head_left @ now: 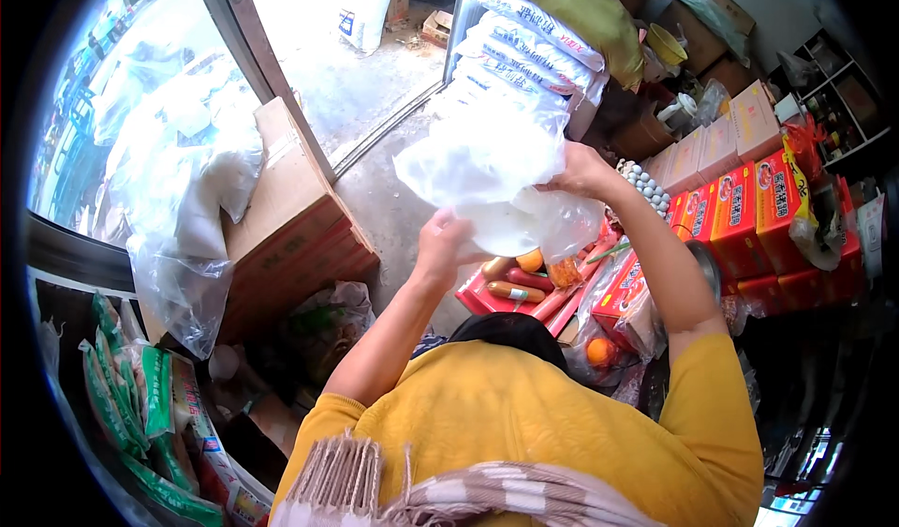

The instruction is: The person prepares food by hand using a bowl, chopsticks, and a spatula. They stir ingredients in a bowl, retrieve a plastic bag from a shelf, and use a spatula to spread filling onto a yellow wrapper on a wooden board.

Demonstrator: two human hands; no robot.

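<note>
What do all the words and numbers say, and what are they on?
I won't copy any printing, but here's where it is:
Red boxes: large characters, copy withheld.
White sacks: dark and red characters, copy withheld.
White jug: label too small to read.
Green packets: printing too blurred to read.
White plastic: too bright to tell.

A white, semi-translucent plastic bag (482,157) is spread between the left grip (444,242) and the right grip (582,173), its puffed bulk reaching beyond both, away from the body. Its surface is creased, washed out where brightest. Just below the right grip droops a clearer, crinkled stretch of film (573,226). Between the grips sits a smooth, pale, round-edged form (506,231); whether it is separate from the bag cannot be told.
</note>
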